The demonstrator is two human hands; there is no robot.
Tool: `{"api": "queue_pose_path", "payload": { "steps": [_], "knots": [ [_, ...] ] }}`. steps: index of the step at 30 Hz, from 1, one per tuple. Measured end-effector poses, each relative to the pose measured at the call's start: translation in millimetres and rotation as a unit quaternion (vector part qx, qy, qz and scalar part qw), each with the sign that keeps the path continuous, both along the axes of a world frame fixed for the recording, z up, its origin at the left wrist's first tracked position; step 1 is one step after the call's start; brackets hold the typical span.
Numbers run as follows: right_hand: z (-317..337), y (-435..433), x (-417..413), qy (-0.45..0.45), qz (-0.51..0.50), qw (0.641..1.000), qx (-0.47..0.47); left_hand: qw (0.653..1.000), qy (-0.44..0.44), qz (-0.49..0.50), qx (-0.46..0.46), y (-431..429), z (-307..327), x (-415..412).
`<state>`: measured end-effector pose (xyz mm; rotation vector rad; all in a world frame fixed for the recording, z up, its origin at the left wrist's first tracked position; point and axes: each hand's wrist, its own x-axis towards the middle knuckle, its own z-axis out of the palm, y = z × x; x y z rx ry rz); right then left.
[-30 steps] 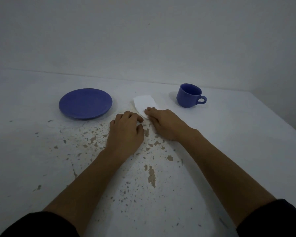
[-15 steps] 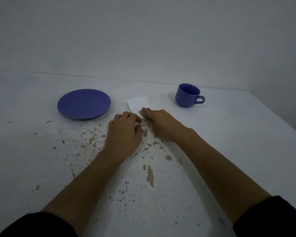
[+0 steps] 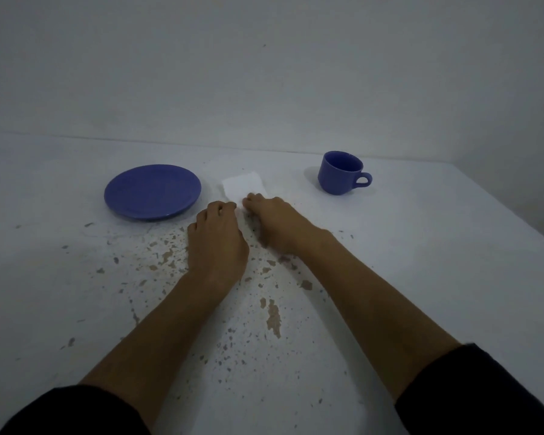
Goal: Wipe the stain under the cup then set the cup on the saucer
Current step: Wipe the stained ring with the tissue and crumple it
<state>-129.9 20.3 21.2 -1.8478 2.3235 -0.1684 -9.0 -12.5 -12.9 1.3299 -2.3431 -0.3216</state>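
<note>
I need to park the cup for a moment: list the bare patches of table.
Free: right of the cup to the table edge; left of the saucer; along the wall. Crowded: between saucer and cup, where the tissue, left hand and right hand sit.

no text, label, brand, number or sign can be read anywhere in the head view. the blue cup (image 3: 340,172) shows a plain glazed side with no mark, and the blue saucer (image 3: 152,191), well apart to the left of the cup, is just as plain. the white tissue (image 3: 242,185), lying between the saucer and the cup, carries no print that can be made out, and the chipped white table (image 3: 421,262) under the cup bears only paint flecks, not letters.
</note>
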Motion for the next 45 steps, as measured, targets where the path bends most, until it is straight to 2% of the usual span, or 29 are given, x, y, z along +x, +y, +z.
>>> {"api": "queue_pose_path", "payload": {
  "steps": [4,10,18,21,26,35,38,45],
  "knots": [
    [-1.7,24.2,-14.9,0.008,0.009,1.0,0.02,1.0,-0.028,-0.006,0.007,2.8,2.4,2.3],
    [3.8,6.8,-27.0,-0.001,-0.067,0.998,-0.008,0.997,-0.066,-0.041,0.006,5.4,3.9,8.8],
    [-8.5,2.7,15.6,-0.017,0.012,0.999,-0.03,0.998,-0.049,-0.039,0.018,6.3,-0.3,9.4],
    [-4.9,20.7,2.7,0.009,0.027,1.0,0.011,0.998,-0.048,-0.041,0.021,6.0,0.8,9.7],
    [8.4,28.2,-27.5,0.021,-0.03,0.999,0.031,0.998,-0.042,-0.046,0.021,7.1,4.0,12.2],
    [7.0,39.4,-8.3,0.069,-0.105,0.99,0.065,0.999,-0.029,-0.045,0.003,5.8,1.8,11.1],
    [1.6,32.4,-2.4,0.066,-0.105,0.989,0.078,0.999,-0.026,-0.042,0.0,6.1,1.1,9.9],
    [7.5,12.0,-12.4,0.007,-0.076,0.996,0.034,0.998,-0.034,-0.044,-0.007,4.2,-0.9,8.6]
  ]
}}
